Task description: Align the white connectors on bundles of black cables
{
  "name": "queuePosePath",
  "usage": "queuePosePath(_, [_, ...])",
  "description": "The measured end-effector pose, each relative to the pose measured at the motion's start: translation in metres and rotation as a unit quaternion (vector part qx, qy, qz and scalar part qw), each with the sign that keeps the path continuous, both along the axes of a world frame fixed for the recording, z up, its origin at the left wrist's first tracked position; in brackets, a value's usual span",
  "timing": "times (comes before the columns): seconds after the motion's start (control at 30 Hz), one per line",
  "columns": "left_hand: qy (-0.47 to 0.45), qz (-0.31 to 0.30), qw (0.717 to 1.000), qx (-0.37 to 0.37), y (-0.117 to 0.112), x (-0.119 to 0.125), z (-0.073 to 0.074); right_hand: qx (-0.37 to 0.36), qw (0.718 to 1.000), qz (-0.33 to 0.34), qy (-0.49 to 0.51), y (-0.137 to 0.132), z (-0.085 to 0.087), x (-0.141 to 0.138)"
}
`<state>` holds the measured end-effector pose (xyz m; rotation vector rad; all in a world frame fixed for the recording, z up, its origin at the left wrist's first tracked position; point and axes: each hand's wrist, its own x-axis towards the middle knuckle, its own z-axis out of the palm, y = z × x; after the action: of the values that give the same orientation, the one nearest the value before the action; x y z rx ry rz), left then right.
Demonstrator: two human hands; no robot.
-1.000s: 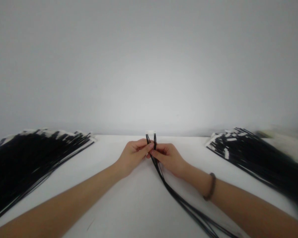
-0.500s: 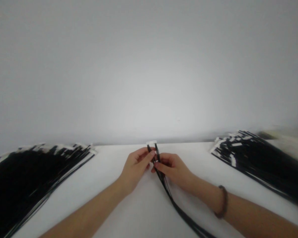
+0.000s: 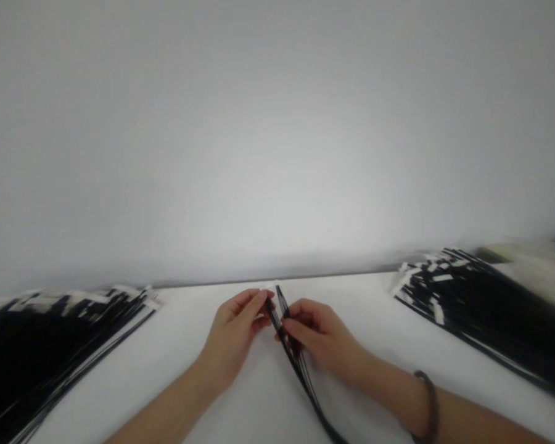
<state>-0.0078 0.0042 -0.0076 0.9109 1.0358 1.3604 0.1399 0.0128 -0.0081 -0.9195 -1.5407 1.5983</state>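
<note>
A black cable bundle runs from between my hands down toward the lower edge of the view. Its upper end splits into two strands, with a small white connector partly visible at the top. My left hand pinches the left strand close to that end, thumb on top. Around the right strand, slightly lower, the thumb and fingers of my right hand are closed. A dark bracelet circles the right wrist. Both hands are just above the white table, and fine detail at the fingertips is blurred.
On the left lies a large pile of black cables with white ends. Another such pile is on the right, beside a blurred pale item at the edge. A plain wall rises behind the white table.
Both hands have come slightly lower with the cable bundle, the left one also moving left. The two strands look spread further apart, and less of the white connector shows. The view has shifted a little.
</note>
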Motion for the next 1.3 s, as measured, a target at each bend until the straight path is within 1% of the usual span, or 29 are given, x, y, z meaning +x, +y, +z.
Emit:
queuePosePath(0.07, [0.004,-0.011,1.000,-0.001,0.000,0.000,0.001,0.017,1.000,-0.019,0.002,0.000,0.001,0.000])
queuePosePath(0.13, [0.032,-0.037,0.999,-0.001,-0.001,-0.001,0.002,0.026,0.999,-0.042,0.008,0.001,0.001,0.001])
queuePosePath(0.2, [0.070,-0.066,0.995,0.009,-0.003,-0.001,0.003,0.018,0.996,-0.078,0.033,0.004,0.001,0.002])
queuePosePath(0.27, [0.102,-0.089,0.991,0.023,-0.004,-0.001,0.003,-0.004,0.992,-0.096,0.076,0.007,-0.001,0.005])
queuePosePath(0.4, [0.116,-0.121,0.985,0.037,-0.005,0.000,0.005,-0.049,0.987,-0.068,0.135,0.014,-0.006,0.008])
queuePosePath(0.53, [0.103,-0.126,0.986,0.046,-0.004,0.000,0.005,-0.078,0.980,-0.017,0.183,0.015,-0.003,0.010])
queuePosePath(0.63, [0.111,-0.133,0.984,0.041,-0.003,-0.001,0.004,-0.093,0.975,0.023,0.199,0.016,-0.001,0.013])
queuePosePath(0.77, [0.132,-0.137,0.981,0.044,-0.003,-0.001,0.003,-0.096,0.973,0.050,0.205,0.017,-0.001,0.015])
queuePosePath(0.9, [0.152,-0.134,0.978,0.048,-0.003,0.000,0.003,-0.083,0.978,0.047,0.188,0.018,-0.002,0.014])
queuePosePath(1.07, [0.174,-0.140,0.973,0.053,-0.004,0.001,0.005,-0.055,0.984,0.024,0.166,0.018,-0.003,0.013])
queuePosePath(1.2, [0.165,-0.144,0.975,0.044,-0.005,0.000,0.006,-0.043,0.987,0.024,0.152,0.018,-0.004,0.013])
queuePosePath(1.3, [0.150,-0.144,0.977,0.043,-0.005,0.000,0.006,-0.031,0.992,0.014,0.123,0.018,-0.005,0.013])
